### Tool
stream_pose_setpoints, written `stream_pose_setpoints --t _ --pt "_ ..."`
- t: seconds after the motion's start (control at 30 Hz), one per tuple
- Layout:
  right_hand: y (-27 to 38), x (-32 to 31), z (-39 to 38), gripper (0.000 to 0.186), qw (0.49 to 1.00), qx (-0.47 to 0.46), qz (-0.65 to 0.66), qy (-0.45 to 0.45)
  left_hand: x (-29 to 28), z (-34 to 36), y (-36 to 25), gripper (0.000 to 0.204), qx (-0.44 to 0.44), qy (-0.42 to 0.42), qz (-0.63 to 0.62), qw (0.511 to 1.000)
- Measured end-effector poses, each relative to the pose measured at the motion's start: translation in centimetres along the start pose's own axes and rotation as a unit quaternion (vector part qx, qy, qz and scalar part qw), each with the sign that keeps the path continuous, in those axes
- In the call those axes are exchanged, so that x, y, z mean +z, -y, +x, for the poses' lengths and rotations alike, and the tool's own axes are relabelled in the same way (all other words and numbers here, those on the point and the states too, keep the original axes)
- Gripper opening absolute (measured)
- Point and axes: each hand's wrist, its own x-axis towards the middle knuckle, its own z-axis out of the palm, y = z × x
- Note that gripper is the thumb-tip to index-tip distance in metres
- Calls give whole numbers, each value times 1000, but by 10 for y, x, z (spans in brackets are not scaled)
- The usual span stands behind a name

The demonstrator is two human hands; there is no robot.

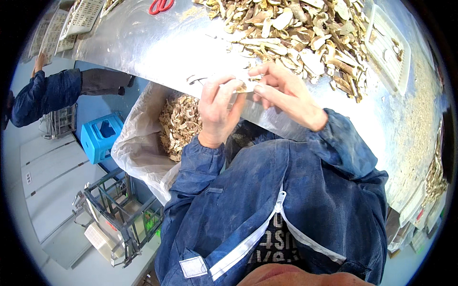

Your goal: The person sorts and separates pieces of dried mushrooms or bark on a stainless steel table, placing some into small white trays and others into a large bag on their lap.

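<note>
Over the table's near edge, my left hand [218, 107] is closed, pinching a small pale slice [243, 88] that looks like dried mushroom. My right hand [288, 95] is close beside it, fingers bent, with a gap between thumb and forefinger at the slice's right end. Glare blurs the slice's outline, and I cannot tell whether the right fingertips touch it. A few thin dark scraps [194, 79] lie on the metal just left of my hands. Beyond them spreads a large heap of dried mushroom slices [305, 35] in cream and brown.
Below the metal table [124, 43] at left, a plastic-lined bin [138, 128] holds many mushroom pieces. Red-handled scissors [161, 5] lie at the far edge, a white tray [404, 52] at right. A blue stool [101, 138], metal rack [119, 209] and co-worker [47, 95] are left.
</note>
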Motion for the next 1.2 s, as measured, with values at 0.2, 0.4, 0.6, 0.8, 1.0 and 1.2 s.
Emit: stream_pose_setpoints --t 0.2,0.4,0.6,0.8,1.0,1.2 --pt "-12 -2 -1 13 996 -15 74 -44 1 1 -12 36 -346 2 -431 833" --pt "-10 0 -6 11 991 -74 -89 -65 5 2 -10 18 -405 74 -450 792" --pt "-22 9 -5 11 987 -97 -114 -64 7 -1 -6 10 -384 90 -418 818" --pt "-29 4 -2 9 997 -67 -43 -15 0 -5 4 9 -395 104 -458 789" --pt "-9 -62 -22 17 997 -63 35 -20 -42 -3 16 9 -390 136 -346 843" --pt "16 -194 -79 48 870 -223 328 -292 -86 -12 35 23 -188 151 186 953"
